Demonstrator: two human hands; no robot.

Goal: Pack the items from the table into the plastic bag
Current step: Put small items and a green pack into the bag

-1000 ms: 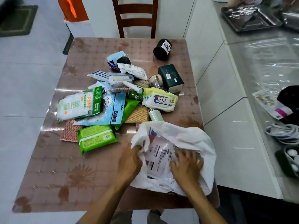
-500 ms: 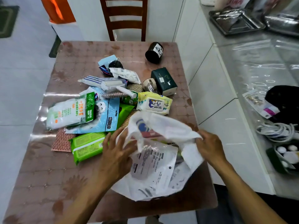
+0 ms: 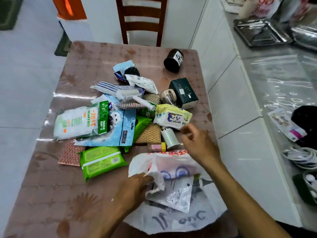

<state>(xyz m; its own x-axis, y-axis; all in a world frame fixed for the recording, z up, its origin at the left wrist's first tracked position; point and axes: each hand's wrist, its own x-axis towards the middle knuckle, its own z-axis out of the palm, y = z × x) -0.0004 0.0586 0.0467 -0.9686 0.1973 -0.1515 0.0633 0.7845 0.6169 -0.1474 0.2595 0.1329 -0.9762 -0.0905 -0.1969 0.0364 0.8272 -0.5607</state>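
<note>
A white plastic bag (image 3: 173, 219) lies at the table's near edge, with a flat clear packet (image 3: 178, 194) in its mouth. My left hand (image 3: 135, 188) pinches the bag's upper rim. My right hand (image 3: 197, 141) hovers above the bag with loosely curled fingers, holding nothing, just short of a yellow wipes pack (image 3: 173, 116) and a small white cylinder (image 3: 169, 137). Behind them lies a heap of items: a green wipes pack (image 3: 101, 160), a white and green pouch (image 3: 80, 121), a blue pouch (image 3: 118, 131) and a dark green tissue box (image 3: 184, 92).
A black cup (image 3: 173, 60) lies on its side at the table's (image 3: 42, 194) far right. A wooden chair (image 3: 141, 19) stands behind the table. A white cabinet and a foil-covered counter (image 3: 283, 79) with trays and cables run along the right.
My right hand let go of the bag's right side and moved up toward the yellow wipes pack. My left hand shifted to the bag's rim, and the bag now lies flatter.
</note>
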